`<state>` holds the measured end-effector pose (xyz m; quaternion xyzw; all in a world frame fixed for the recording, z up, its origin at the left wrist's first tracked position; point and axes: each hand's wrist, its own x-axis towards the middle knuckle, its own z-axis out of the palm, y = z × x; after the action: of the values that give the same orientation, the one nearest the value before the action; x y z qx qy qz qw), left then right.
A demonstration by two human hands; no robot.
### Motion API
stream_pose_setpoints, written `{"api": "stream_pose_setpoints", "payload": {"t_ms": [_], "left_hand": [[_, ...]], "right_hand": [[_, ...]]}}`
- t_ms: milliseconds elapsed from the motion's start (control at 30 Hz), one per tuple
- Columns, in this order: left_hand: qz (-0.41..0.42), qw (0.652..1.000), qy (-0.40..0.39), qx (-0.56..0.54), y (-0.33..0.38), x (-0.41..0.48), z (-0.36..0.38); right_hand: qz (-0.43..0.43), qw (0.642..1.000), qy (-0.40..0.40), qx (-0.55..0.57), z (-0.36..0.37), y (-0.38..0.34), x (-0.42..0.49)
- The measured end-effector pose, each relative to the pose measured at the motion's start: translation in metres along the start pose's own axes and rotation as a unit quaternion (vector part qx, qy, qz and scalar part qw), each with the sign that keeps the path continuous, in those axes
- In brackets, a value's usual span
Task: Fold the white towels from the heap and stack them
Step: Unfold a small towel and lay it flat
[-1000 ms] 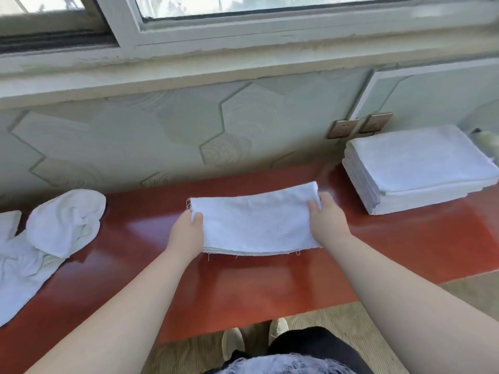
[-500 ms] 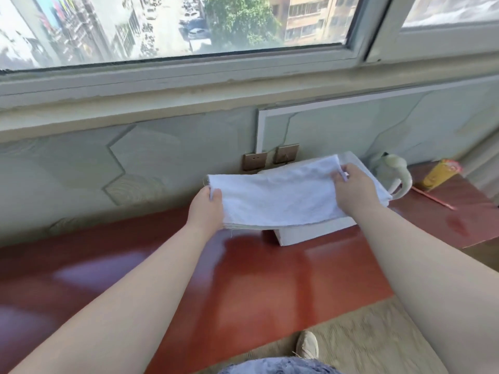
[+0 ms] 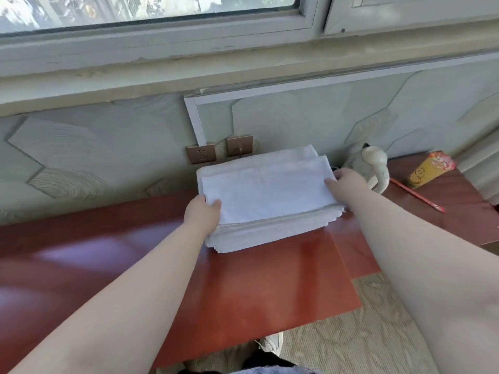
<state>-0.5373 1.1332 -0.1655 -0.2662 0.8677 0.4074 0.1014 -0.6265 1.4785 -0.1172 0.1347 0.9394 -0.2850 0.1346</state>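
A folded white towel lies on top of the stack of folded white towels on the red table, close to the wall. My left hand grips the folded towel's left end, thumb on top. My right hand holds its right end, thumb on top and fingers under the edge. The heap of unfolded towels is out of view.
Behind the stack are two brass wall sockets. A white kettle stands just right of my right hand. Further right lie a red pencil and a yellow packet. The table's front edge drops to a carpeted floor.
Both hands carried the folded towel from the middle of the table to the right and set it down on the stack. The view turned right, so the heap left the picture.
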Motion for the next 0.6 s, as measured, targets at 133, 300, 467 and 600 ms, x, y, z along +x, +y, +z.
{"api": "stream_pose_setpoints", "payload": {"t_ms": [133, 300, 467, 600], "left_hand": [[0.014, 0.997, 0.075, -0.015, 0.006, -0.003, 0.0], [0.009, 0.993, 0.114, -0.022, -0.001, -0.013, -0.003], [-0.015, 0.999, 0.048, 0.016, -0.007, -0.007, -0.013], [-0.002, 0.999, 0.043, 0.018, -0.008, -0.005, -0.019]], "right_hand": [[-0.013, 0.998, 0.036, 0.046, 0.009, 0.013, 0.002], [-0.027, 0.997, 0.044, 0.065, 0.015, 0.011, 0.001], [-0.037, 0.994, 0.068, 0.077, 0.019, 0.012, 0.003], [-0.036, 0.995, 0.077, 0.055, 0.021, 0.011, 0.002]]}}
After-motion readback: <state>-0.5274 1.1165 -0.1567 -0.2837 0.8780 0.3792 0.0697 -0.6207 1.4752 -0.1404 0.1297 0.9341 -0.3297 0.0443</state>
